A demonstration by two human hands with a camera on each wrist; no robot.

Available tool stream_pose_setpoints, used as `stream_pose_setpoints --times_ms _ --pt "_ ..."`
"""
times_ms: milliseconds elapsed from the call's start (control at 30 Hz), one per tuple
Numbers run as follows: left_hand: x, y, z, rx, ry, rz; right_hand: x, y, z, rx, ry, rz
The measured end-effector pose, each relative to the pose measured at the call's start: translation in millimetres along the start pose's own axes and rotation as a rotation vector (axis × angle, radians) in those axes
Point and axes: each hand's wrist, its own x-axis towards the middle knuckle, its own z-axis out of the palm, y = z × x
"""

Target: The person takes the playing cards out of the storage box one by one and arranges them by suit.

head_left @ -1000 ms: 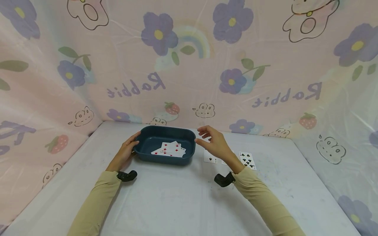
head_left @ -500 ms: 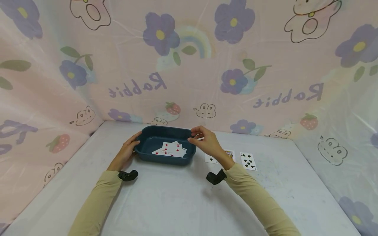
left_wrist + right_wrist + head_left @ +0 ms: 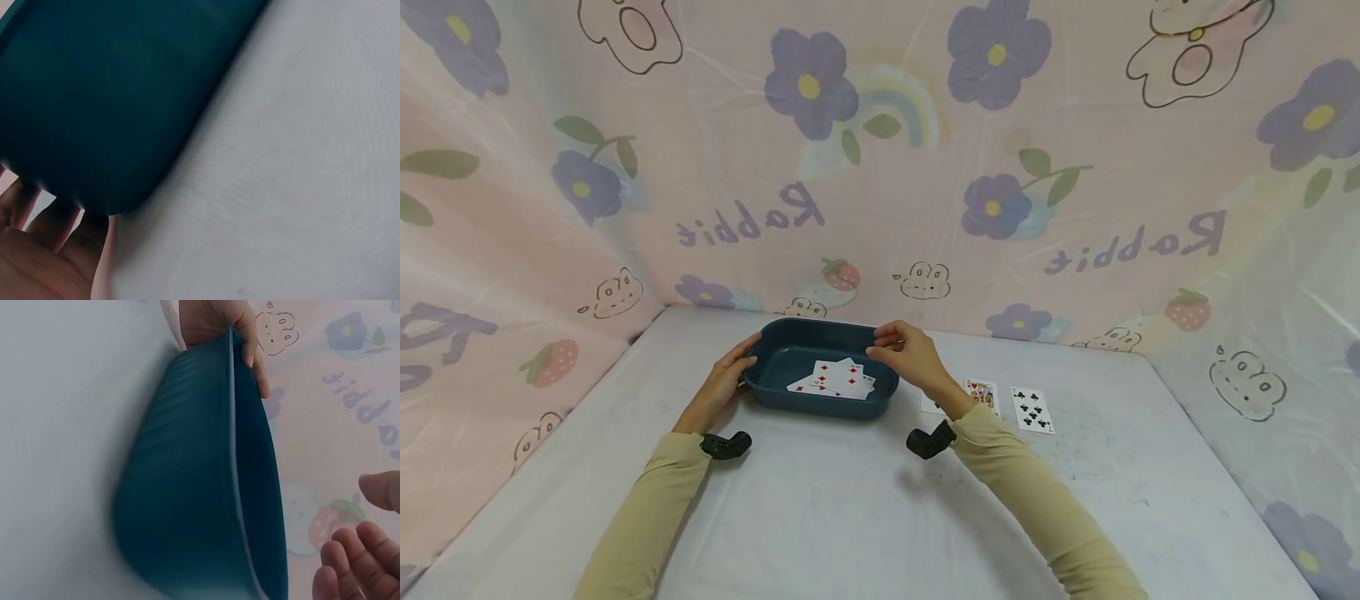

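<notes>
A dark teal rectangular basin point(image 3: 820, 406) stands toward the back of the table, with several playing cards point(image 3: 842, 379) overlapping inside, red diamonds showing on them. My left hand point(image 3: 718, 383) grips the basin's left end, thumb over the rim and fingers along the outer wall; in the left wrist view its fingers point(image 3: 53, 219) run behind the wall. Near the right end, my right hand point(image 3: 913, 358) hovers at the rim with nothing between thumb and fingers. The right wrist view shows those fingertips point(image 3: 356, 550) apart from the basin wall.
Right of the basin lie a face card point(image 3: 982, 396) with red marks and a clubs card point(image 3: 1032, 410), face up. Another card point(image 3: 930, 405) is mostly hidden by my right wrist. Patterned cloth point(image 3: 880, 167) walls the white table point(image 3: 820, 517) at back and sides.
My right hand has moved left, from beside the basin to over its right rim, uncovering the face card. The left hand and the basin stay about where they were.
</notes>
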Motion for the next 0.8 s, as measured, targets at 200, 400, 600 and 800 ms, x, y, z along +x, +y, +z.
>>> stream_pose_setpoints --times_ms 200,400,600,800 --pt "-0.4 0.6 -0.1 0.009 0.002 -0.005 6.6 1.8 7.9 0.033 0.005 0.039" --pt "-1.6 2.5 0.6 0.009 0.010 -0.011 14.3 4.2 16.1 0.030 0.011 0.075" --pt "0.3 2.6 0.8 0.003 0.011 -0.015 19.4 3.1 25.7 -0.009 -0.012 0.074" --pt "0.9 0.4 0.3 -0.007 0.016 -0.016 24.1 6.0 35.3 -0.034 -0.044 0.074"
